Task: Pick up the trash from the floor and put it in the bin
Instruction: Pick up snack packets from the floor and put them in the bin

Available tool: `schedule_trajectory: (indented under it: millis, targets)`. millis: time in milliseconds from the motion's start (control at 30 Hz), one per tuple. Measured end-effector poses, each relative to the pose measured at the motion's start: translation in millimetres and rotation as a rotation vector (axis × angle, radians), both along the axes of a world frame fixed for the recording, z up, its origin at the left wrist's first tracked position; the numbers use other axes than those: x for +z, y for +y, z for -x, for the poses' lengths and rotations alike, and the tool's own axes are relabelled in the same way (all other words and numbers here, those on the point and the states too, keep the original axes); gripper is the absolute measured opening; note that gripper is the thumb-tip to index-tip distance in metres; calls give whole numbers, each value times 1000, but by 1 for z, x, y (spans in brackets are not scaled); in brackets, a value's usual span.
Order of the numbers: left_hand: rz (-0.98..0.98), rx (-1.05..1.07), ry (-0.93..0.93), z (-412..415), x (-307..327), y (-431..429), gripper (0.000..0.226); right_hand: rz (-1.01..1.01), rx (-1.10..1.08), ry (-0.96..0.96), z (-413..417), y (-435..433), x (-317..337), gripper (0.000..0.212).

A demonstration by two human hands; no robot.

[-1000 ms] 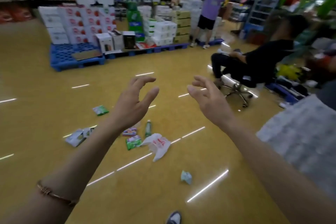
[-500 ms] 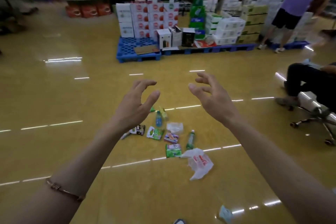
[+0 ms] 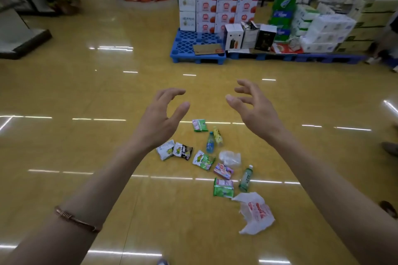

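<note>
Trash lies scattered on the yellow shop floor ahead of me: several snack wrappers [image 3: 204, 160], a blue bottle [image 3: 210, 145], a yellow bottle [image 3: 218, 135], a green bottle [image 3: 245, 179], a clear crumpled plastic piece [image 3: 230, 157] and a white plastic bag with red print [image 3: 255, 213]. My left hand [image 3: 160, 120] and my right hand [image 3: 254, 112] are held out in front of me, above the trash, fingers curled apart and holding nothing. No bin is in view.
Blue pallets [image 3: 197, 48] stacked with boxes [image 3: 217, 7] stand at the back right. A grey shelf base [image 3: 21, 38] sits at the far left. A person's shoes [image 3: 391, 148] show at the right edge.
The view has swung left, so the seated person has slid out at the right and the trash pile now sits centred below my hands. Both hands keep the same open pose.
</note>
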State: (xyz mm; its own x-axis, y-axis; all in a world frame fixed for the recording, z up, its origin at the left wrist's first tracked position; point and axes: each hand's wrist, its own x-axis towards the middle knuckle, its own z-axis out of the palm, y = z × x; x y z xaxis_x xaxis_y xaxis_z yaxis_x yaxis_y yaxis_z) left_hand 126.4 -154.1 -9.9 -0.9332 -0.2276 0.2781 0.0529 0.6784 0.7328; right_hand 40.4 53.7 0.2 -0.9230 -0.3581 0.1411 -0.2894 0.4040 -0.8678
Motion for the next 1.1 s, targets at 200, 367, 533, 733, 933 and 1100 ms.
schedule_trajectory:
  millis: [200, 367, 533, 733, 933, 1100]
  targets:
    - [7, -4, -8, 36, -9, -53, 37, 5, 2, -14, 36, -51, -8, 62]
    - [9, -52, -14, 79, -13, -112, 39, -5, -36, -21, 74, -105, -10, 62]
    - [10, -112, -27, 125, -16, -175, 40, -12, -99, -28, 111, -161, -11, 61]
    - [7, -187, -49, 183, -22, -215, 41, -26, -183, -39, 148, -193, -18, 62]
    - [-1, -239, -34, 247, -27, -220, 45, -45, -236, -49, 198, -200, -22, 61]
    - [-67, -266, -16, 304, -26, -218, 46, -21, -237, -38, 255, -203, -22, 63]
